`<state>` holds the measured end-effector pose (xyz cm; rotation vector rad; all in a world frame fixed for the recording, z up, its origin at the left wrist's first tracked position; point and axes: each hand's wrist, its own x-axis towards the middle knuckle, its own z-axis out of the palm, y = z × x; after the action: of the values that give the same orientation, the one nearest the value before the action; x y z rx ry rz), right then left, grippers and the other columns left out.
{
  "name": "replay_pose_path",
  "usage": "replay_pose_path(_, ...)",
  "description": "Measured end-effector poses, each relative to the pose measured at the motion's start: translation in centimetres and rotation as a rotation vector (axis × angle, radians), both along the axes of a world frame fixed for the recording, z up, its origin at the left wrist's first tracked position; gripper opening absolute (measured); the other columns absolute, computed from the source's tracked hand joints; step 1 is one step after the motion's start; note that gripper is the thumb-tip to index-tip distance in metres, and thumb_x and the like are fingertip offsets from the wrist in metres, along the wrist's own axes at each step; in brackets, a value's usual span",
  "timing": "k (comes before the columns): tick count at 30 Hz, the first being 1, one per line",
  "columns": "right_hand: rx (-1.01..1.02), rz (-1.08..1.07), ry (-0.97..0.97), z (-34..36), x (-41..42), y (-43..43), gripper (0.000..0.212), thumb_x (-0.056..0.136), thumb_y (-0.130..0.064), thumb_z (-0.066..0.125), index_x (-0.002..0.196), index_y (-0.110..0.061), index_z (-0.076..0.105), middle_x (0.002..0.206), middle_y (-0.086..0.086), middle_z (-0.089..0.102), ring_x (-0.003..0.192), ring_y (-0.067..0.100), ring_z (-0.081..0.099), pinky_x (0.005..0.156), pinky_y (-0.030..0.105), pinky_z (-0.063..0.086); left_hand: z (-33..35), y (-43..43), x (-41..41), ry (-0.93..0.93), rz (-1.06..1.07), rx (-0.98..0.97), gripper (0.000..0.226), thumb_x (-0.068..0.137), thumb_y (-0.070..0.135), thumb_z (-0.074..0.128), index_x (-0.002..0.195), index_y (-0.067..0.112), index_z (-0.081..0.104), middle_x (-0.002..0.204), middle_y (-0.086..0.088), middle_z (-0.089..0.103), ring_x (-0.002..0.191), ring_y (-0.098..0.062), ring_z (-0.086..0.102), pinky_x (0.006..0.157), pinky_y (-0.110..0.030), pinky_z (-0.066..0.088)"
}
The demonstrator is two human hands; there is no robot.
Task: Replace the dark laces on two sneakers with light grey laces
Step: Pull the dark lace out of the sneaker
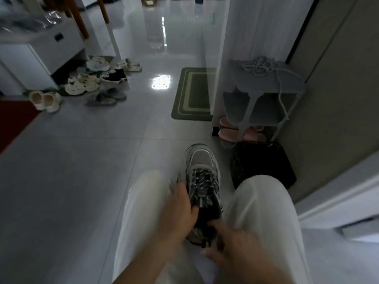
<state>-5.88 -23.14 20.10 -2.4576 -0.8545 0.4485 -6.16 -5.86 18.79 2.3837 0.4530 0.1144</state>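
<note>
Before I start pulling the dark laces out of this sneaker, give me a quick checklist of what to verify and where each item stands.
1. Sneaker held steady: ok, the left hand grips its side and the right hand is at the heel, between the knees.
2. Dark laces still threaded: ok, they cross the eyelets.
3. Knot undone: cannot tell, the lace ends are hidden by the hands.
4. Light grey laces located: ok, bundled on top of the small rack, one end hanging down.
5. Second sneaker in view: not ok, only an edge shows behind the left hand.
6. Image sharp enough for eyelets: not ok, dim and blurred.
</note>
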Motion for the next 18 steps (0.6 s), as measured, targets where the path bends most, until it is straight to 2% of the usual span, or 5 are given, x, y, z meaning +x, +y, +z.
replay_pose_path(1,0.089,-0.086,0.102,0.5,-0.7,-0.5,0.056,0.075,-0.075,0.047,0.118,-0.041,0.036,0.076,-0.01,0.064,0.072,0.003,0.061,0.066,0.022,0.046,-0.1,-0.3,-1.1,-0.018,-0.006,-0.008,0.045,0.082,0.014,0.056,0.118,0.02,0.03,0.107,0.0,0.057,0.094,-0.023,0.059,0.076,-0.033,0.047)
replay_pose_path(3,0.179,-0.254,0.021,1.1,-0.6,-0.8,0.047,0.079,-0.065,0.052,0.11,-0.035,0.035,0.06,-0.009,0.057,0.059,0.004,0.057,0.059,0.022,0.046,-0.2,-0.7,-2.6,-0.05,-0.006,-0.041,0.044,0.083,0.012,0.056,0.12,0.021,0.035,0.101,0.007,0.054,0.092,-0.02,0.059,0.073,-0.027,0.045)
replay_pose_path(9,-0.091,-0.235,-0.149,1.0,1.2,1.2,0.058,0.088,-0.045,0.045,0.139,-0.027,0.024,0.094,-0.003,0.066,0.086,0.018,0.063,0.07,0.03,0.049,-0.5,-1.1,-3.3,-0.063,-0.028,-0.061,0.038,0.085,0.02,0.055,0.118,0.025,0.036,0.102,0.006,0.058,0.082,-0.01,0.055,0.073,-0.028,0.047)
replay_pose_path(12,-0.05,-0.2,-0.162,0.7,1.6,0.6,0.064,0.091,-0.038,0.045,0.147,-0.031,0.017,0.091,0.0,0.069,0.082,0.016,0.064,0.067,0.026,0.044,-0.1,-1.1,-3.1,-0.044,-0.076,-0.013,0.036,0.084,0.029,0.052,0.115,0.029,0.033,0.107,0.004,0.058,0.089,-0.016,0.058,0.078,-0.035,0.048)
replay_pose_path(18,0.1,-0.201,-0.072,-0.3,1.2,-0.2,0.068,0.088,-0.033,0.051,0.147,-0.034,0.019,0.083,0.002,0.07,0.075,0.014,0.065,0.068,0.023,0.048,-0.7,-1.3,-3.6,-0.025,-0.134,0.208,0.053,0.078,0.042,0.029,0.124,0.018,0.037,0.113,-0.003,0.057,0.098,-0.021,0.054,0.085,-0.031,0.044)
